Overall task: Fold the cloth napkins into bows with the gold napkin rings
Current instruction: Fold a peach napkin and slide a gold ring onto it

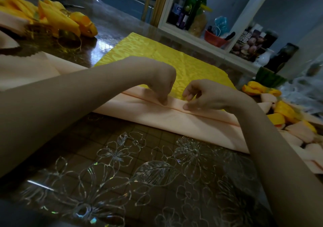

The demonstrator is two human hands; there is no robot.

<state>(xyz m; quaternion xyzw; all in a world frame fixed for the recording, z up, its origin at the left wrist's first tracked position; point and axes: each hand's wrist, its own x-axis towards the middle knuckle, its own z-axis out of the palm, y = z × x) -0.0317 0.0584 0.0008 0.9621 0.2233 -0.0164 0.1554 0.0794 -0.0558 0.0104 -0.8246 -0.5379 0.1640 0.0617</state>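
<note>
The left hand (162, 85) and right hand (208, 97) set bent fingertips on the centre seam of the peach napkin (174, 120), a long folded band lying on the table (122, 157) partly over a yellow napkin (157, 57); pinching or pressing cannot be told. The cloth is judged light, soft and limp: gather it at mid-band for a gold napkin ring (70, 47). Labels on the bottles (191, 3) behind are unreadable.

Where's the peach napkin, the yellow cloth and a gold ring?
peach napkin (174, 122): head view, near flap of the folded strip.
yellow cloth (157, 59): head view, its bare middle.
gold ring (73, 48): head view, its near rim.
</note>
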